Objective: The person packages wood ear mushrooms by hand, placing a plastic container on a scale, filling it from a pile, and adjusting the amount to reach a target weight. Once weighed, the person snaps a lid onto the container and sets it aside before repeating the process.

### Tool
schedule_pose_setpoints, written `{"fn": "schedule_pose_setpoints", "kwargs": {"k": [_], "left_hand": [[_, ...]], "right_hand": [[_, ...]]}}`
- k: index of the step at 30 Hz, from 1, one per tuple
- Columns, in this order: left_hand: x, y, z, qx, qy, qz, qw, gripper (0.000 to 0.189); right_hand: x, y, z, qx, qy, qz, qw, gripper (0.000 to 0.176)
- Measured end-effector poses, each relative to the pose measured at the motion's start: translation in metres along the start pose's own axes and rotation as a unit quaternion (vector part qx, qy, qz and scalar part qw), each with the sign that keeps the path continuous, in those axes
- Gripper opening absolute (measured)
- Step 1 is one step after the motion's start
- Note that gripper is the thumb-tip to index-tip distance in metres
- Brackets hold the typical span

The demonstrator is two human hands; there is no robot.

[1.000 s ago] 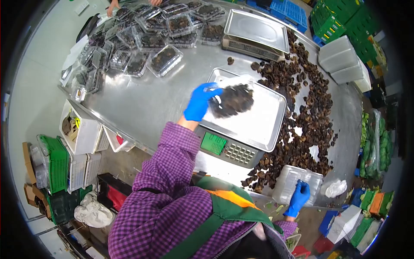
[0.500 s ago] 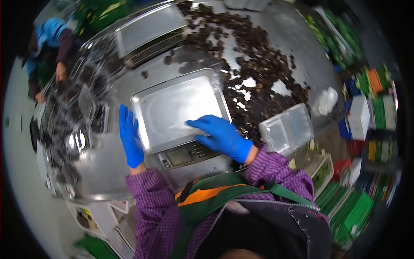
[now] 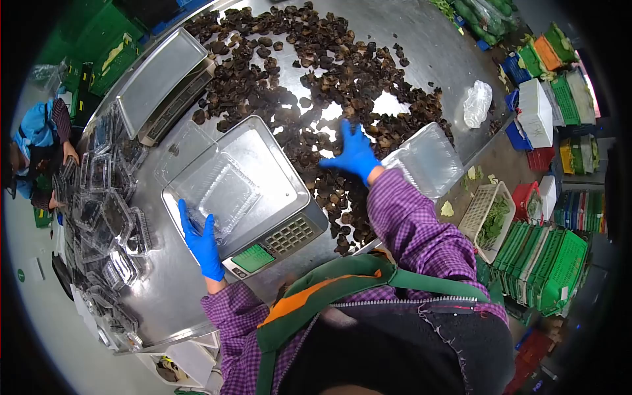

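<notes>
A clear plastic clamshell container lies on the metal pan of a digital scale, with its lid flipped back toward the far side. My left hand, in a blue glove, is right at the container's near left edge, thumb and fingers apart. Over a spread of dark wood ear mushrooms reaches my right hand, gloved in blue too, its fingers spread and nothing visible in them. The scale's display is lit green.
A second scale stands at the back left. Many clear containers are heaped on the left, where another person has hands at them. Right of the mushrooms lie a clear plastic tray and a plastic bag.
The scale pan was bare and now carries the open clear container. My right hand has left the pan for the mushrooms. The view has shifted, and the scale's display is now lit.
</notes>
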State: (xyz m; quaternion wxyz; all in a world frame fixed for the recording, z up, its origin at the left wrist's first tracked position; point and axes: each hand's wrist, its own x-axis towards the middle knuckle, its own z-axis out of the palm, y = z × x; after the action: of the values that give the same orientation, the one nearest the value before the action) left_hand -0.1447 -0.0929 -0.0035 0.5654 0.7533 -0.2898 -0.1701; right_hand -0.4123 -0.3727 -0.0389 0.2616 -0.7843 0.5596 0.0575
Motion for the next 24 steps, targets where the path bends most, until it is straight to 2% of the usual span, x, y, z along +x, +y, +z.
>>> {"fn": "schedule_pose_setpoints", "kwargs": {"k": [1, 3, 4, 6, 7, 9, 10, 13, 14, 15, 17, 18, 20, 21, 22, 23, 24], "left_hand": [[0.000, -0.002, 0.001, -0.002, 0.007, -0.005, 1.000, 0.075], [-0.004, 0.002, 0.006, 0.006, 0.009, 0.001, 1.000, 0.075], [-0.007, 0.004, 0.009, 0.010, 0.008, 0.009, 1.000, 0.074], [-0.010, 0.003, 0.012, 0.001, 0.010, 0.010, 1.000, 0.074], [-0.011, 0.003, 0.012, -0.009, 0.010, 0.012, 1.000, 0.073], [-0.014, 0.003, 0.011, -0.008, 0.016, 0.009, 1.000, 0.072], [-0.015, 0.003, 0.010, -0.010, 0.013, 0.012, 1.000, 0.072], [-0.019, 0.004, 0.008, -0.016, 0.010, 0.007, 1.000, 0.070], [-0.019, 0.006, 0.008, -0.020, 0.007, 0.002, 1.000, 0.069], [-0.019, 0.008, 0.009, -0.020, 0.006, 0.002, 1.000, 0.069], [-0.020, 0.013, 0.012, -0.065, 0.014, -0.026, 0.997, 0.066], [-0.021, 0.015, 0.015, -0.065, 0.011, -0.027, 0.997, 0.066], [-0.021, 0.019, 0.022, -0.091, 0.005, -0.037, 0.995, 0.063], [-0.021, 0.021, 0.025, -0.091, 0.001, -0.036, 0.995, 0.063], [-0.021, 0.022, 0.029, -0.101, -0.002, -0.041, 0.994, 0.063], [-0.022, 0.023, 0.032, -0.111, -0.004, -0.047, 0.993, 0.063], [-0.022, 0.024, 0.035, -0.111, -0.006, -0.046, 0.993, 0.063]], "right_hand": [[-0.011, -0.012, 0.006, 0.003, 0.005, -0.034, 0.999, 0.122], [-0.022, -0.035, 0.020, -0.089, -0.032, -0.074, 0.993, 0.102], [-0.019, -0.031, 0.030, -0.090, -0.035, -0.076, 0.992, 0.102], [-0.002, -0.021, 0.055, 0.026, -0.025, -0.114, 0.993, 0.066], [0.003, -0.019, 0.057, 0.026, -0.024, -0.117, 0.993, 0.066], [0.009, -0.014, 0.052, 0.060, -0.002, -0.166, 0.984, 0.046], [0.012, -0.011, 0.047, 0.099, 0.021, -0.177, 0.979, 0.044], [0.019, -0.011, 0.027, 0.066, 0.026, -0.198, 0.978, 0.043], [0.026, -0.006, 0.033, 0.097, 0.060, -0.228, 0.967, 0.041], [0.022, -0.012, 0.024, 0.097, 0.060, -0.227, 0.967, 0.041], [0.004, -0.039, -0.010, 0.154, 0.116, -0.260, 0.946, 0.040], [-0.003, -0.049, -0.020, 0.155, 0.116, -0.258, 0.947, 0.040], [-0.015, -0.071, -0.032, 0.264, 0.105, -0.368, 0.885, 0.039], [-0.021, -0.086, -0.030, 0.263, 0.108, -0.402, 0.870, 0.038], [-0.026, -0.098, -0.026, 0.276, 0.063, -0.420, 0.862, 0.038], [-0.034, -0.112, -0.021, 0.236, 0.075, -0.453, 0.856, 0.037], [-0.043, -0.127, -0.020, 0.249, 0.032, -0.465, 0.849, 0.035]]}}
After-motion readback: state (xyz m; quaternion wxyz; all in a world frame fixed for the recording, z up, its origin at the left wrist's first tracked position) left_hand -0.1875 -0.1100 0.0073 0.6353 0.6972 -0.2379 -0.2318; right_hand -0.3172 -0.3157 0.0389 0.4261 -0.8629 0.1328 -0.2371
